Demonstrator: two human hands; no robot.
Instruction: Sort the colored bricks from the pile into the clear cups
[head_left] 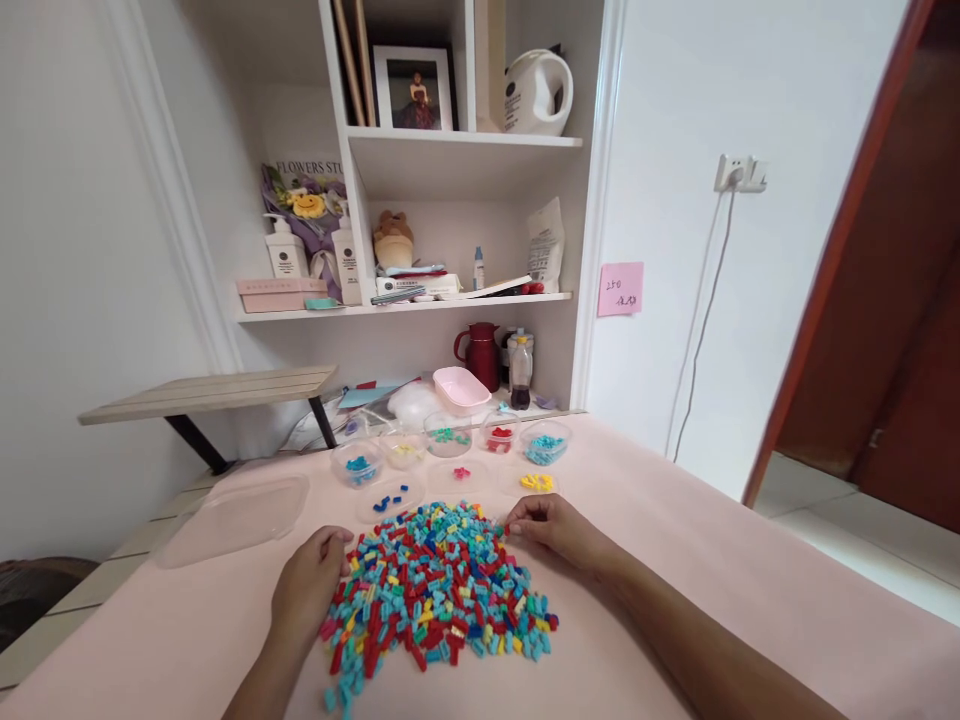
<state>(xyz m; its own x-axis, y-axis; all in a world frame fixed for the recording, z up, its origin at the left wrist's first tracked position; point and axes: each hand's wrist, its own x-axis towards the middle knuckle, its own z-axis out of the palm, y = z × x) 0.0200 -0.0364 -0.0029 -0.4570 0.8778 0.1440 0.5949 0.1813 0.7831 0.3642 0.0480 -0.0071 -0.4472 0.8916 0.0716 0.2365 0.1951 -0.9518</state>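
Right hand [551, 525] pinched narrow, seemingly on a red brick [507, 529], at the far right edge of the heaped bricks [442, 590]; left hand [309, 580] curled by their left edge, its hold unclear; the heap lies between both on the table [637, 465].

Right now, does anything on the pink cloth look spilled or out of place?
Slightly: a few light blue pieces trail off the near left edge of the heap, making its outline look ragged. I see nothing clearly damaged.
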